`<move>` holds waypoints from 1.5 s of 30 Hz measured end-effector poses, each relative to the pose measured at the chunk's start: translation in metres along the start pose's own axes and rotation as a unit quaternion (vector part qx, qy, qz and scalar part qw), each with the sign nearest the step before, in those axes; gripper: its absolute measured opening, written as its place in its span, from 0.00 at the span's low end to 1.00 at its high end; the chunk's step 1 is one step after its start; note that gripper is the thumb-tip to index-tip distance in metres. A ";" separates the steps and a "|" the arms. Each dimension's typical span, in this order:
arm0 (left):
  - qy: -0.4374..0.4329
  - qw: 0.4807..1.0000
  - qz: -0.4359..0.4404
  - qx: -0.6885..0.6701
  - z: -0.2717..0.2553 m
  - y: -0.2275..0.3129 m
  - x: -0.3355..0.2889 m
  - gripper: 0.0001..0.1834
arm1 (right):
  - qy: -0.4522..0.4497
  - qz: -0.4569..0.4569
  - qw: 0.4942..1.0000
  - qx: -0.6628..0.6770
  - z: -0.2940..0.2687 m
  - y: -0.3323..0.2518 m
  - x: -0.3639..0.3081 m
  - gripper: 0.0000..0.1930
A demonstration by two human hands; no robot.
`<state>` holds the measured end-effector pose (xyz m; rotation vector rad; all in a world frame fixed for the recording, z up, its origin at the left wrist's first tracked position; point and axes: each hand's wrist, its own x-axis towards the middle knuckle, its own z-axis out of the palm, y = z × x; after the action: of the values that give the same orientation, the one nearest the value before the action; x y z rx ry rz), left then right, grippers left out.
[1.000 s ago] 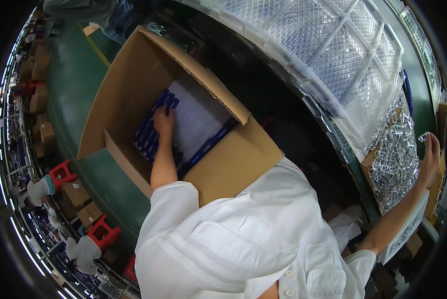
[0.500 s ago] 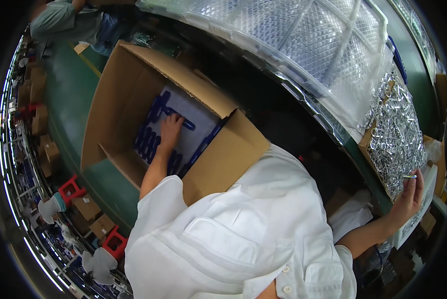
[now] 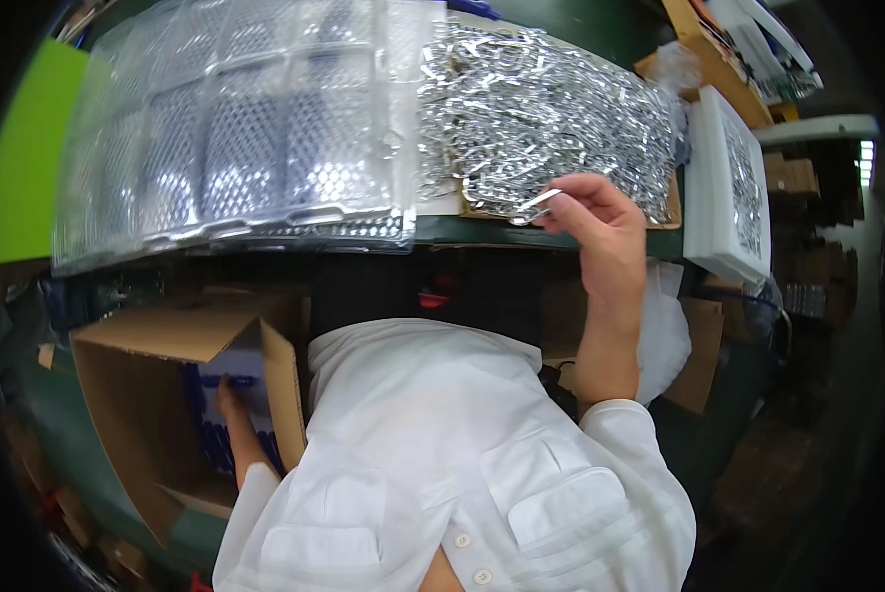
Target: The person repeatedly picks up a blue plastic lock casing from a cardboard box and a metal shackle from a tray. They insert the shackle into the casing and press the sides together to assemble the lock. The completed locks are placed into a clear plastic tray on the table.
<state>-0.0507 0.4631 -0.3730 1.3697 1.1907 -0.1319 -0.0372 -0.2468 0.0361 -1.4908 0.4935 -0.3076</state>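
Observation:
My left hand (image 3: pixel 227 397) reaches down into a cardboard box (image 3: pixel 156 331) at the lower left. Its fingers close on a long dark blue piece (image 3: pixel 242 381), partly hidden by the hand. More blue pieces (image 3: pixel 215 449) lie in a row on a pale sheet inside the box. Above the front edge of the table, my right hand (image 3: pixel 605 222) pinches a small, slim, shiny metal piece (image 3: pixel 536 206) between thumb and fingers. Just behind it, a heap of similar metal pieces (image 3: pixel 561 109) fills a shallow cardboard tray (image 3: pixel 674 202).
Large clear plastic blister trays (image 3: pixel 235 128) are stacked on the table to the left of the heap. A white foam box (image 3: pixel 704 187) with more metal pieces stands to the right. A bright green panel (image 3: pixel 28 158) is at the far left.
The view has swung to the right, so the metal heap now sits near the middle and the box at lower left. My left hand stays in the box; my right still holds the metal piece.

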 end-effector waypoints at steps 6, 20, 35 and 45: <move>-0.076 0.981 0.156 -0.089 0.033 0.095 -0.176 0.23 | 0.012 -0.004 1.000 0.010 0.001 -0.002 -0.020 0.09; -0.692 0.703 0.160 0.042 0.253 0.202 -0.464 0.29 | -0.128 -0.038 0.991 -0.015 0.021 -0.007 -0.082 0.11; -0.650 0.693 0.269 0.159 0.295 0.157 -0.503 0.14 | -0.131 0.049 0.979 0.146 0.017 0.011 -0.114 0.20; -0.606 0.729 0.296 0.118 0.303 0.155 -0.491 0.20 | 0.013 0.015 0.996 0.084 0.025 0.029 -0.099 0.07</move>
<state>0.0013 0.0019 0.0029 1.3861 -0.3960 -0.6232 -0.1134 -0.1749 0.0200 -1.3160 0.4974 -0.3368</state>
